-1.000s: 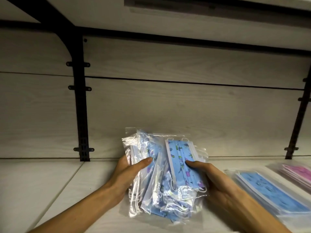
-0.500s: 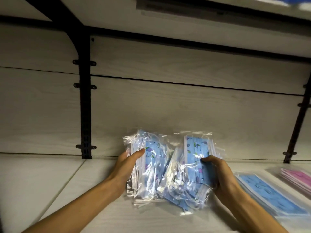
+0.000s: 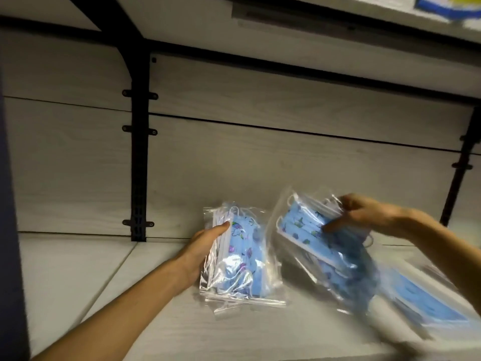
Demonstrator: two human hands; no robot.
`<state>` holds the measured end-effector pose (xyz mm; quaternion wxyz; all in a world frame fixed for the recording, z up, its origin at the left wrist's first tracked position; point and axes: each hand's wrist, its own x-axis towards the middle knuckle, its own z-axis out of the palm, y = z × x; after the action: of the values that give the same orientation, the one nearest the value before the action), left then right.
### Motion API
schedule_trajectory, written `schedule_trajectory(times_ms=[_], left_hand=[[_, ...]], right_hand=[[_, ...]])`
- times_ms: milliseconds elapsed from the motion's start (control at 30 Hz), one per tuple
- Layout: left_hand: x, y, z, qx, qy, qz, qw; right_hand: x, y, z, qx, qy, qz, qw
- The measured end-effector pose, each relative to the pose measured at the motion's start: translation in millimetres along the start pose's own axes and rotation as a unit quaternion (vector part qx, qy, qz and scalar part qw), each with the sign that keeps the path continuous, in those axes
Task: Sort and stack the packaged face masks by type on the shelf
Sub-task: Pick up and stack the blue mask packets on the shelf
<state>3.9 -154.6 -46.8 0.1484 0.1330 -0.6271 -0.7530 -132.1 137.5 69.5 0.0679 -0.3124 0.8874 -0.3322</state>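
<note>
My left hand (image 3: 201, 250) grips a bundle of clear bags holding blue masks with purple prints (image 3: 243, 259), standing on end on the shelf (image 3: 91, 277). To its right my right hand (image 3: 364, 213) holds a second bundle of bagged blue masks with green prints (image 3: 309, 230), tilted and blurred, lifted over a flat stack of blue mask packs (image 3: 429, 298) at the right edge. The two bundles are apart, with a gap between them.
A pale wood back panel (image 3: 260, 157) closes the shelf behind. Black brackets stand at the left (image 3: 139, 152) and right (image 3: 462, 165). Another shelf board (image 3: 312, 6) hangs overhead. A dark upright (image 3: 10, 204) borders the far left.
The single bundle has been split in two. My right hand has carried its part rightward and tilted it over the flat stack; my left hand keeps the other part in place.
</note>
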Motion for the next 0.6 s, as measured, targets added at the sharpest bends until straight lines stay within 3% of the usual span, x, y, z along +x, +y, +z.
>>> schedule_trajectory(times_ms=[167,300,400,500,600], left_hand=[[-2,8,-7,0.015,-0.048,-0.06,0.997],[1,10,-16,0.015,-0.063,-0.064,0.996],[2,6,-16,0.008,-0.076,-0.069,0.995],[3,3,-13,-0.036,-0.092,-0.07,0.993],[-1,2,-11,-0.063,-0.119,-0.073,0.988]], right_hand=[[15,-66,12,-0.274,-0.106,-0.013,0.956],[20,-105,62,-0.446,-0.094,-0.115,0.883],[13,-104,100,-0.466,-0.03,-0.208,0.859],[7,-84,137,-0.492,-0.015,-0.283,0.823],[5,-53,164,-0.427,0.072,-0.317,0.844]])
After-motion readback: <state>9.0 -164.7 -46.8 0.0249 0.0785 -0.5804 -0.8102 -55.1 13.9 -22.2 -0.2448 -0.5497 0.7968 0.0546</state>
